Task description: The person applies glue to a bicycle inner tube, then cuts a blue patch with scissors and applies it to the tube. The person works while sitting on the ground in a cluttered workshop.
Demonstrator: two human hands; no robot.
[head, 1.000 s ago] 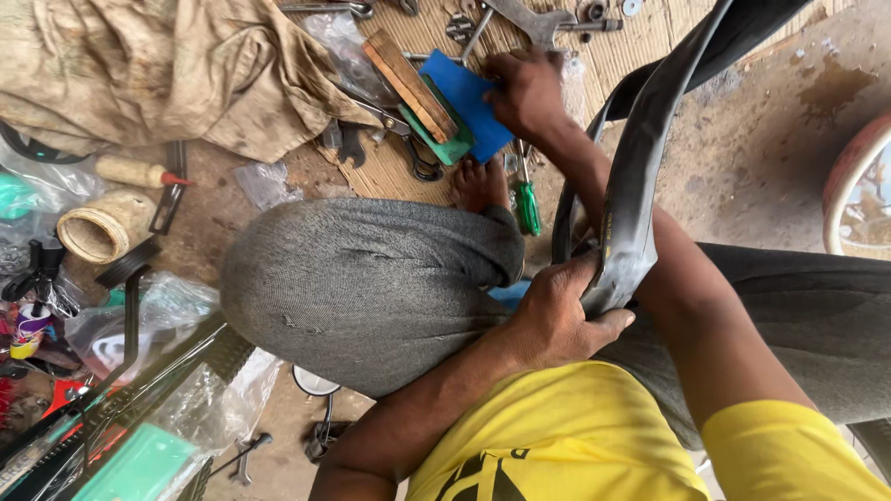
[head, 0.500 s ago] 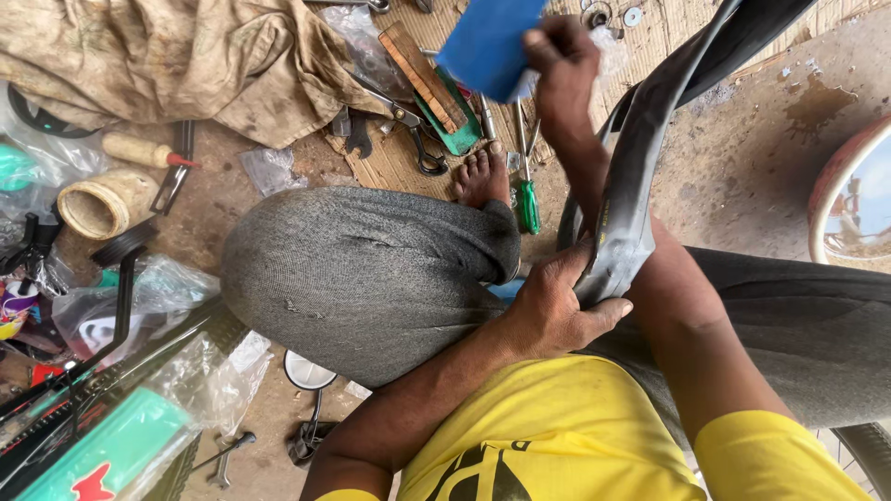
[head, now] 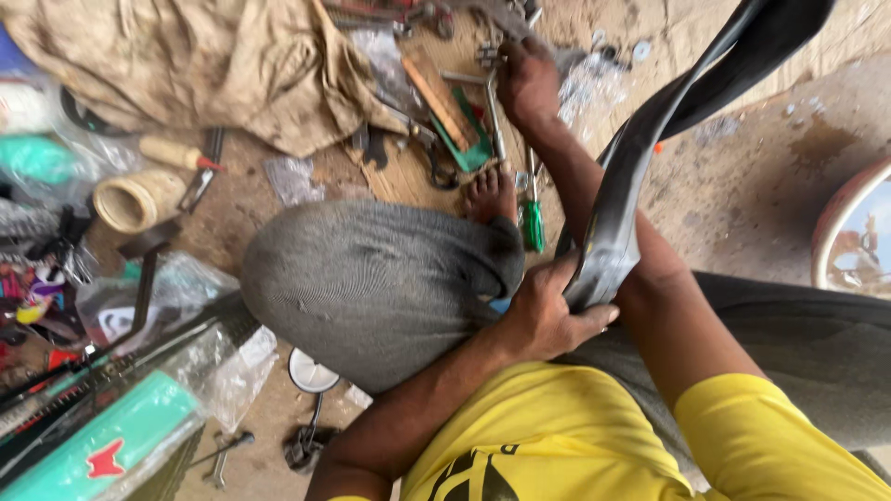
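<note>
The left hand (head: 548, 320), just right of centre, grips a black rubber inner tube (head: 631, 204) that runs up toward one o'clock and out of the picture. The right hand (head: 527, 79) reaches to twelve o'clock and rests among metal tools (head: 487, 70) on the ground. A green-handled screwdriver (head: 532, 218) lies beside a bare foot (head: 490, 193) near centre. A tan cloth (head: 204, 65) lies crumpled at eleven o'clock. A roll of tape (head: 137, 199) sits at nine o'clock.

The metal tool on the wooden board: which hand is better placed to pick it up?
The right hand: it rests on the board beside the metal tool. The left hand is busy holding the black inner tube.
</note>
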